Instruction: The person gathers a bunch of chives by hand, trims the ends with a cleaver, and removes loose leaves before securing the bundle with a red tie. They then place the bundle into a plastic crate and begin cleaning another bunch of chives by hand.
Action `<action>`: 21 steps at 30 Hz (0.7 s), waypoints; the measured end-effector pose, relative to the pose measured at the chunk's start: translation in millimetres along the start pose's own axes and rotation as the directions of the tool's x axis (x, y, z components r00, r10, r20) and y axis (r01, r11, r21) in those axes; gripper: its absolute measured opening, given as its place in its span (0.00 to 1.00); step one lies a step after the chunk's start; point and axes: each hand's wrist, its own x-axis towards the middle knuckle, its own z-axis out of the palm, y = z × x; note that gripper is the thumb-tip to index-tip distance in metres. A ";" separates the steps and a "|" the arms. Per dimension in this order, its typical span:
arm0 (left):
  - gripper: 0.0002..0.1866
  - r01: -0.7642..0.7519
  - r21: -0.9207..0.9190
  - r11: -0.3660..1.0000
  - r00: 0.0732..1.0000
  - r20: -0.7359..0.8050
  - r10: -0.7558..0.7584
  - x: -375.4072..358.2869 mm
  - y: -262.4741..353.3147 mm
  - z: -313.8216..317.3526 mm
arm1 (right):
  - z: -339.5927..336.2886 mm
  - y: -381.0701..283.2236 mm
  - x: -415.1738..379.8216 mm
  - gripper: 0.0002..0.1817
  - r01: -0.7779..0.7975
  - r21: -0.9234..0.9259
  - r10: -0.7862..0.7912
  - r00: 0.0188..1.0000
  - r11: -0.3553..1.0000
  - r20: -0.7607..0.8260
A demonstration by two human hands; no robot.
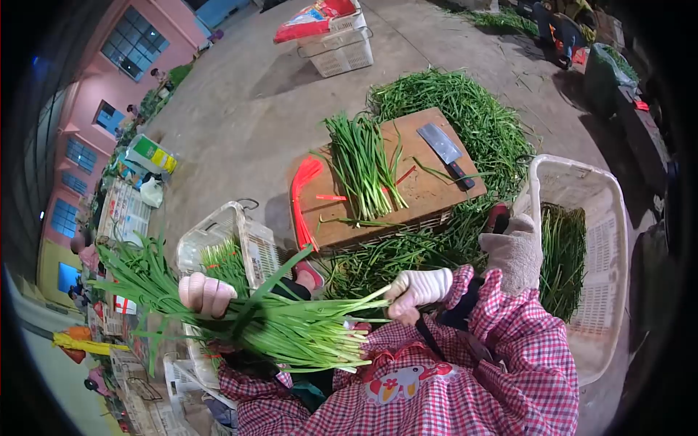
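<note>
My left hand [206, 295], in a pale glove, is closed round a thick bunch of garlic chives [298, 330], its leaves pointing left and pale stem ends right. Gloved too, my right hand [417, 292] pinches the ends of a few stems at the bunch's right side. Ahead of me, a wooden board [320, 207] carries a second pile of chives [361, 163]. A cleaver [441, 145] with a dark handle lies on the board's right part. Red ties [302, 200] hang over its left edge.
Loose green leaves [458, 109] are heaped behind and around the board. A white crate [622, 254] with chives stands at my right, another crate [211, 225] at my left. Farther off are a stacked crate [338, 54] and goods along the left wall.
</note>
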 end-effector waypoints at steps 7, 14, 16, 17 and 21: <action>0.13 -0.012 -0.031 0.999 1.000 0.024 0.013 -2.4 18.9 0.8 | -27.2 38.8 -42.8 0.19 -0.520 -0.854 0.476 0.752 0.003 -0.456; 0.13 -0.007 0.009 1.000 0.998 0.069 0.006 -1.4 22.6 -3.1 | 4.0 -24.2 -9.9 0.51 0.008 -0.787 -0.493 0.783 0.617 -0.379; 0.12 0.001 -0.010 1.000 0.999 0.045 0.000 -4.5 19.7 -0.1 | 3.9 -34.8 7.3 0.47 0.151 -0.788 -0.603 0.732 0.597 -0.317; 0.12 0.000 -0.010 1.000 0.999 0.046 0.000 -5.6 18.0 0.6 | 3.9 -34.3 15.0 0.43 0.202 -0.677 -0.519 0.799 0.708 -0.304; 0.12 0.004 -0.074 0.997 0.998 0.070 0.001 -6.3 15.4 0.4 | 20.4 -39.8 33.9 0.23 0.331 -0.148 -0.359 0.898 0.932 -0.254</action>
